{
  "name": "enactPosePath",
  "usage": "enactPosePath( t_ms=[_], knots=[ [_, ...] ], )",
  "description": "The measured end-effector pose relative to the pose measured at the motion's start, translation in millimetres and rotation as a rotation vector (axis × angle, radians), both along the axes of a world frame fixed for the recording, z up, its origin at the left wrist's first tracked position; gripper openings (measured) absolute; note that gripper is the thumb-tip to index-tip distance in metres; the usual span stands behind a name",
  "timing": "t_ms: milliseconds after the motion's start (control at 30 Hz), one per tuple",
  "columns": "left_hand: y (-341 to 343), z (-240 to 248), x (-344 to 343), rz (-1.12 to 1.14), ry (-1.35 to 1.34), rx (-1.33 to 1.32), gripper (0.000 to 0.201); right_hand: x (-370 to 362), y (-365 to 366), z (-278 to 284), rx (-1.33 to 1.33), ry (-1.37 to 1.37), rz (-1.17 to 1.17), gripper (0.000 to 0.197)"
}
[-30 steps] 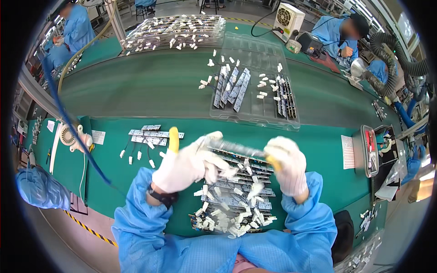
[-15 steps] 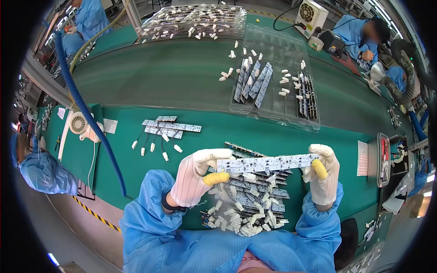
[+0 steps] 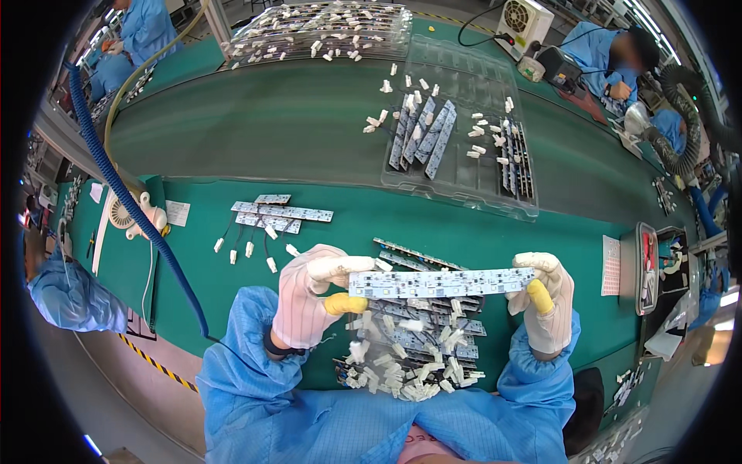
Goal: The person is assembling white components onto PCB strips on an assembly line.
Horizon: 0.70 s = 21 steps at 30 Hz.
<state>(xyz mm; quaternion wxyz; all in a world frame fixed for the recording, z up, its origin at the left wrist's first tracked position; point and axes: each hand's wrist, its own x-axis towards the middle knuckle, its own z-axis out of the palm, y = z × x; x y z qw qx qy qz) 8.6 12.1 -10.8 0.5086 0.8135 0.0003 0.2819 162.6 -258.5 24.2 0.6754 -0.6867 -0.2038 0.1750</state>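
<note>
Between my two gloved hands a long, narrow LED circuit board (image 3: 442, 284) is held nearly level, its component side facing me. My left hand (image 3: 303, 298) pinches its left end between thumb and fingers, and my right hand (image 3: 547, 300) grips the right end. Both gloves are pale and striped, with yellow covers on the thumbs. Below and behind the held board lies a heap of similar boards (image 3: 464, 329) with many white connectors (image 3: 406, 379) on short leads, partly covered by the board. A smaller group of boards (image 3: 305, 213) lies at the left.
A clear plastic tray (image 3: 464, 195) with boards sits on the far belt (image 3: 255, 131). Stacked trays (image 3: 325, 35) of boards stand behind. A blue coiled hose (image 3: 139, 213) hangs at left near a small fan (image 3: 124, 213). A bin (image 3: 648, 271) stands at right; co-workers sit around.
The held board has shifted slightly left and levelled out, and more of its face shows. Both hands keep their grip on its ends. The whole view has shifted a little.
</note>
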Motion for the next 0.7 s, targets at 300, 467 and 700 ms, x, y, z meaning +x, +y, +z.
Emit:
enactPosePath(
  t_ms=[300,467,700],
  knots=[
    [3,-7,0,0.023,0.019,0.010,0.037,-1,-5,2,0.048,0.003,0.039,0.041],
    [-11,-12,1,-0.071,0.055,-0.719,0.039,1,-11,0,0.045,0.050,0.105,0.050],
    [-5,-20,-2,0.027,0.070,-0.555,0.032,3,-66,-45,-1.138,-0.649,0.099,0.114]
  ],
)
